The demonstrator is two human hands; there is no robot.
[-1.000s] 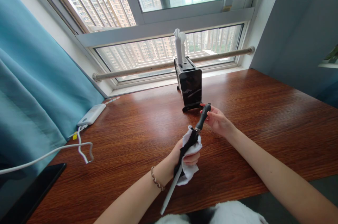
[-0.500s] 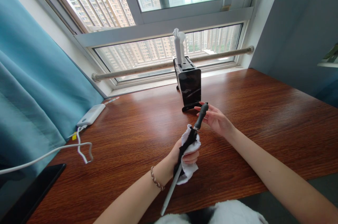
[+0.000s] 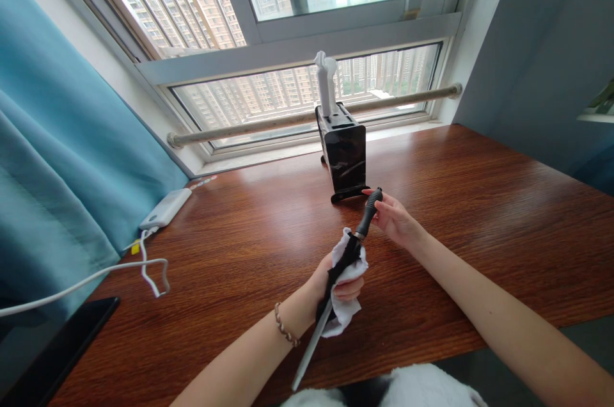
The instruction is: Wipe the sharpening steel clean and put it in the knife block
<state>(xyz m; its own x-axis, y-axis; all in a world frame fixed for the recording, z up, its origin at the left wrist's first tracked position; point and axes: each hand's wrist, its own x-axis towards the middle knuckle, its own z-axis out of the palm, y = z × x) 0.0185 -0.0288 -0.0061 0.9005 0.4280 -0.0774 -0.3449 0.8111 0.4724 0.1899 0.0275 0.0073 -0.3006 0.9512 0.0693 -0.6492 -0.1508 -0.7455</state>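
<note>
Nearest the person, at six o'clock, the steel tip of a sharpening rod (image 3: 336,282) hangs past the table's near edge, slanting up toward one o'clock. The left hand (image 3: 330,284), a beaded bracelet (image 3: 284,328) on its wrist, is closed around the rod's mid-length through a white cloth (image 3: 346,295); the fingers curl over the cloth and press it to the steel. A dark stain runs along the cloth where it meets the rod.

Beyond it, the right hand (image 3: 396,220) holds the rod's black ribbed handle, fingertips pinching near the top end, remaining fingers loosely spread. The rod is lifted clear of the wooden table (image 3: 480,215).

Just past the right hand, at twelve o'clock, a black knife block (image 3: 343,152) stands upright with two white handles (image 3: 325,84) rising from its top slots. At ten o'clock, near the teal curtain (image 3: 62,164), a white power bank (image 3: 165,207) lies flat, its white cable (image 3: 119,266) trailing toward eight o'clock. A dark flat device (image 3: 57,356) lies at the near left corner. Farthest off, a rail (image 3: 288,119) spans the window (image 3: 307,23).
</note>
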